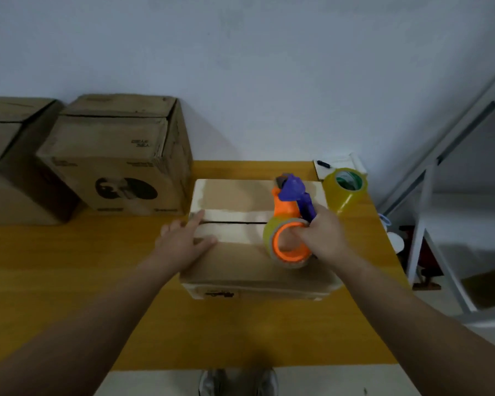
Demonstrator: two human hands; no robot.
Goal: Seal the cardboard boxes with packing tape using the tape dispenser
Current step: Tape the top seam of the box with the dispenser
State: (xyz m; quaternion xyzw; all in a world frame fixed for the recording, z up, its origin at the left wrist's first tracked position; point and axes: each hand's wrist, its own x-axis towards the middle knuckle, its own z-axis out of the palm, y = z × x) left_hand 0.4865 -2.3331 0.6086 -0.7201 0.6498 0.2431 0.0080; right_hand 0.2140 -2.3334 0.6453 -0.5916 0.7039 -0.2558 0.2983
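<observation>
My right hand (323, 235) grips the orange-and-purple plastic dispenser (286, 212) on the matte cardboard box (235, 195); my left hand (183, 241), fingers straight, presses the box's left edge.

Matt cardboard box (240, 261), plastic dispenser (290, 212)

An orange-and-purple tape dispenser (289, 215) tilts over the closed cardboard box (232, 195).

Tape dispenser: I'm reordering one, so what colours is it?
The tape dispenser is orange with a purple handle; head view shows it.
</observation>
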